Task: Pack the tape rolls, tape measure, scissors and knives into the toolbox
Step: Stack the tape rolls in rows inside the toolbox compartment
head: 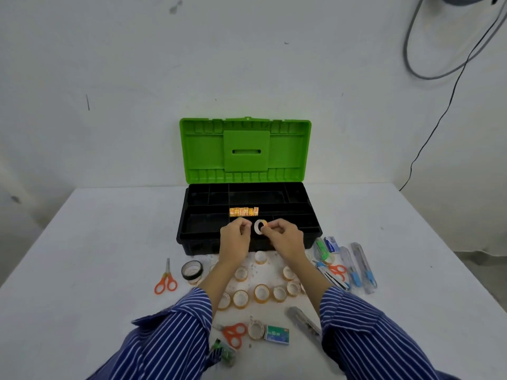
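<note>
A black toolbox (197,244) with an upright green lid (245,150) stands open at the table's middle. A row of several small orange tape rolls (244,211) stands on edge in a middle tray compartment. My right hand (285,237) pinches one small tape roll (259,227) over the tray's front edge. My left hand (235,237) hovers beside it with fingers curled; whether it holds anything is hidden. Several loose tape rolls (262,293) and a black tape roll (191,271) lie in front of the box. Orange scissors (166,279) lie left, another pair (234,333) lies near me.
At the right lie knives in clear sleeves (363,267), more orange scissors (337,271), a green cutter (321,249) and a blue-white packet (331,244). A green staple box (277,334) and a grey knife (304,320) lie near me. Cables (439,116) hang on the wall.
</note>
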